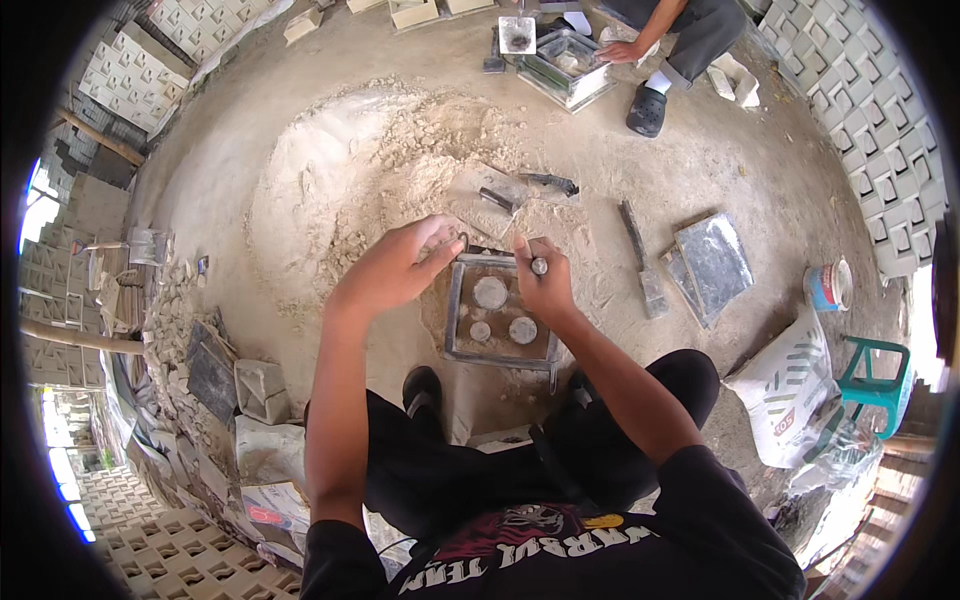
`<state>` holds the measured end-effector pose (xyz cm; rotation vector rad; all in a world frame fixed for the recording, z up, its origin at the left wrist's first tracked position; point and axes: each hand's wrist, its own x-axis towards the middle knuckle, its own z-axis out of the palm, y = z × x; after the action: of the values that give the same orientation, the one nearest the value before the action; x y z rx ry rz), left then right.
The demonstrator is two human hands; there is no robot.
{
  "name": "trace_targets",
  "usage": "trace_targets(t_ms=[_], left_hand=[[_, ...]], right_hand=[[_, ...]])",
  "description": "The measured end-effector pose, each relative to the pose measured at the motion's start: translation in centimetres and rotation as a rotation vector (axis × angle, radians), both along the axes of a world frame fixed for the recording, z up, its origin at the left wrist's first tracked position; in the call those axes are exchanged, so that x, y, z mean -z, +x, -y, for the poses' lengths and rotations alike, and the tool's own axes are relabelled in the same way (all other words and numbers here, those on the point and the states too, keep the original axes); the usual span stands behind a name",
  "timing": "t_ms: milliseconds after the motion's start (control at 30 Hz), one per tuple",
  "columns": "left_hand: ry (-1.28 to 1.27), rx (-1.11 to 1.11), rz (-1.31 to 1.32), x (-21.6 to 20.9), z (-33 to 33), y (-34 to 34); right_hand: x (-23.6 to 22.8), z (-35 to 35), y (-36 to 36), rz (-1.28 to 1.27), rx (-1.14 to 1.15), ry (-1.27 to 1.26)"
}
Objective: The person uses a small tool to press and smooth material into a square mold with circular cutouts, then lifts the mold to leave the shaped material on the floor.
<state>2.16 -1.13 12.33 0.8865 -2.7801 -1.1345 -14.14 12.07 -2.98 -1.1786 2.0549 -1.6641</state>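
Note:
Between my feet lies a rectangular mould frame with grey sides, packed with brownish sand-like material. Three round pale discs show in it, the largest disc toward the far side. Over the frame's right far corner, my right hand is closed around a tool handle whose round end shows; its far part is hidden. My left hand, fingers curved, pinches the looped end of a thin dark metal rod along the far edge. Whether the rod and handle are one tool, I cannot tell.
Beyond the frame lie a trowel and a mound of pale powder. To the right are a brush-like tool, flat dark boards, a bucket, a sack and a green stool. Another person's hand touches a second mould.

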Motion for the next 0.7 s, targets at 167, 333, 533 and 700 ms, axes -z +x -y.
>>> trace_targets(t_ms=[167,333,533,700], left_hand=[[-0.116,0.043,0.552,5.3,1.2,3.5],[-0.064,0.01,0.19,5.4,2.7,5.4],[-0.128,-0.083,0.237,5.8,2.6,6.9],[-0.039,-0.011,0.267,6.5,0.5,7.7]], right_hand=[[1.4,0.0,-1.4,0.281,0.05,0.174],[3.7,0.2,-1.9,-0.135,0.047,0.08],[2.9,1.3,0.0,0.029,0.037,-0.025],[3.1,2.3,0.4,0.09,0.041,0.06]])
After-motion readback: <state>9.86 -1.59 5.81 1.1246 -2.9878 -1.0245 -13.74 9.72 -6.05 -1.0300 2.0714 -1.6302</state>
